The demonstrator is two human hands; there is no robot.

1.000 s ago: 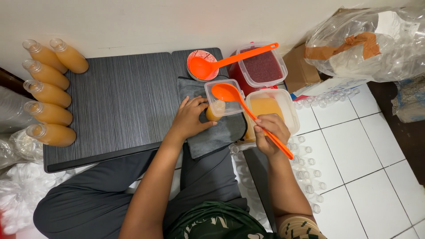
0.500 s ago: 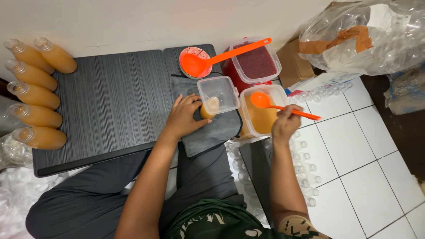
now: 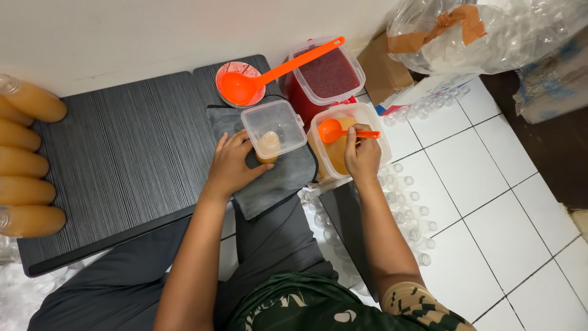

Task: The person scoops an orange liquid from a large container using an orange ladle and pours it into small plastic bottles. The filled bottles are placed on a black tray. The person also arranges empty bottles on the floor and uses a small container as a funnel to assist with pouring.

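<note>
My left hand (image 3: 231, 165) grips a small bottle (image 3: 268, 147) of orange liquid, standing upright inside a small clear tub (image 3: 274, 127) on a grey cloth (image 3: 278, 181). My right hand (image 3: 362, 156) holds an orange ladle (image 3: 334, 130) by its handle, the bowl dipped over a clear container of orange liquid (image 3: 346, 150). Behind it stands a container of dark red liquid (image 3: 327, 73). A second, larger orange ladle (image 3: 263, 76) rests with its bowl on a round lid and its handle across the red container.
Several filled orange bottles (image 3: 27, 159) lie along the left edge of a dark ribbed mat (image 3: 122, 153). Clear bottle caps (image 3: 410, 202) are scattered on the white tiled floor. A clear bag of empty bottles (image 3: 490, 30) and a cardboard box (image 3: 383, 67) sit at the upper right.
My right hand has moved the ladle from above the small tub over to the orange container and lowered it in. The left hand stays on the bottle.
</note>
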